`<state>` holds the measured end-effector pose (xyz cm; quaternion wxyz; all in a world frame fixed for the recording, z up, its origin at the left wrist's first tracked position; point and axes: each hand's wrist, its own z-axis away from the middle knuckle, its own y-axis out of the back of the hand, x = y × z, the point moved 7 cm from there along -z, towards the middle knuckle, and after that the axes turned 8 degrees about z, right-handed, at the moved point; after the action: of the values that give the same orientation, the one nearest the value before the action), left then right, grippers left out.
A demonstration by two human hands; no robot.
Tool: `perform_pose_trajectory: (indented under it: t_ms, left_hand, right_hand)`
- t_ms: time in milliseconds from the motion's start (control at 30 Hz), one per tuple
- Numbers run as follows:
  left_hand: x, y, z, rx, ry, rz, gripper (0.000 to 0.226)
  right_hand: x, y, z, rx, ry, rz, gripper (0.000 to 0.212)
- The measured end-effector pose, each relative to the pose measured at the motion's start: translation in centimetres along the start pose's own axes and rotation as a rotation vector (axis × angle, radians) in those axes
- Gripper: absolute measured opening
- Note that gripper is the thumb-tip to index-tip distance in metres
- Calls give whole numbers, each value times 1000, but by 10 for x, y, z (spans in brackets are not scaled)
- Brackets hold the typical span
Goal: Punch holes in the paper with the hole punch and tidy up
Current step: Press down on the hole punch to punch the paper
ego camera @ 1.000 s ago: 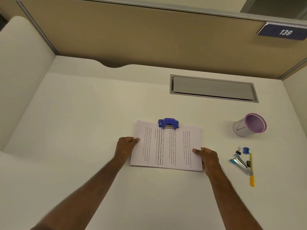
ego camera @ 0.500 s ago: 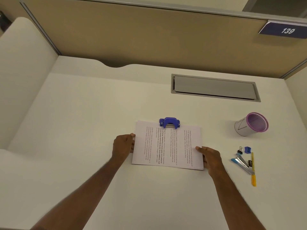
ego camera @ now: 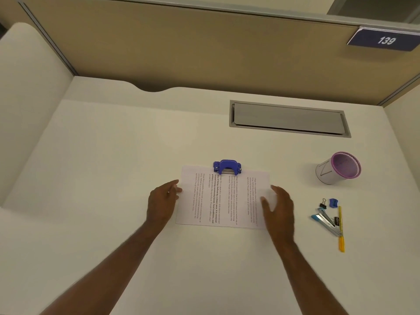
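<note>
Paper (ego camera: 223,198) under blue hole punch (ego camera: 227,166)

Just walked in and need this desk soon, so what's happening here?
A person is punching holes in printed paper. The sheets lie flat on the white desk, their far edge slid into the blue hole punch. The left hand rests at the paper's left edge and the right hand hovers open over its right edge; neither is on the punch. To the right are a purple-rimmed pen cup, a stapler, a yellow pen and small clips.
</note>
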<state>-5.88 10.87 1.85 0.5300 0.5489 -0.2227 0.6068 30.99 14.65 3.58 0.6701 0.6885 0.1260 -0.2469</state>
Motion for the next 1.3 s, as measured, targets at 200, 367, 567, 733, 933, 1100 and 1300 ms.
perform_pose_trajectory:
  t_ms: [200,367,567,733,933,1100,1300]
  left_hand:
    - [11,-8,0,-1,-76,-65,32]
    - [20,-10,0,-10,-191,-168,32]
    - [29,-25,-3,-39,-276,-275,28]
    - [60,-52,-14,-69,-424,-370,31]
    - [95,-122,-51,-265,-514,-563,50]
    - [117,-180,-91,-330,-550,-977,84]
    - [128,-216,-114,-372,-584,-1062,98]
  right_hand:
    - [-31,-56,-4,-159,362,417,85]
    - [-21,-65,-14,-205,362,469,88]
    - [-16,-65,-16,-220,367,459,90]
    - [-8,-71,-16,-222,366,450,89]
    - [-4,-76,-16,-223,367,459,87]
    - [-1,-80,-16,-219,364,445,86]
    - [2,-84,-16,-222,359,430,87]
